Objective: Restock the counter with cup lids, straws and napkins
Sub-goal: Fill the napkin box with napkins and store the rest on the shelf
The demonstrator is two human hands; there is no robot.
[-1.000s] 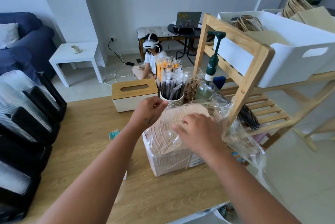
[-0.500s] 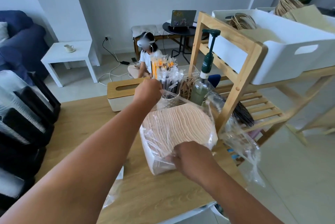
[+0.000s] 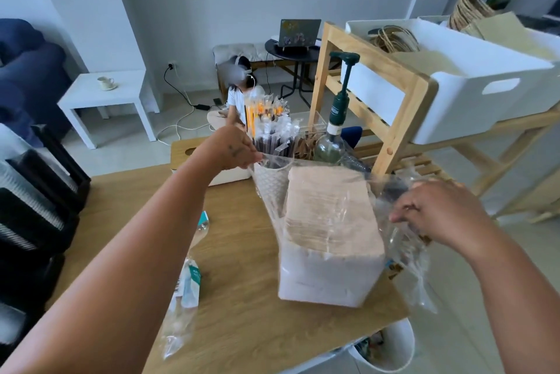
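The left hand pinches the clear wrap at its far edge and the right hand at its right side, around the napkin stack on the wooden counter, with straw cup, pump bottle and wooden rack crowding just behind.

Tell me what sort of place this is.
Probably a home living room staged as a café counter: dark blue sofa, white side table, and light wooden countertop bearing plastic-wrapped straws and a beige napkin stack.
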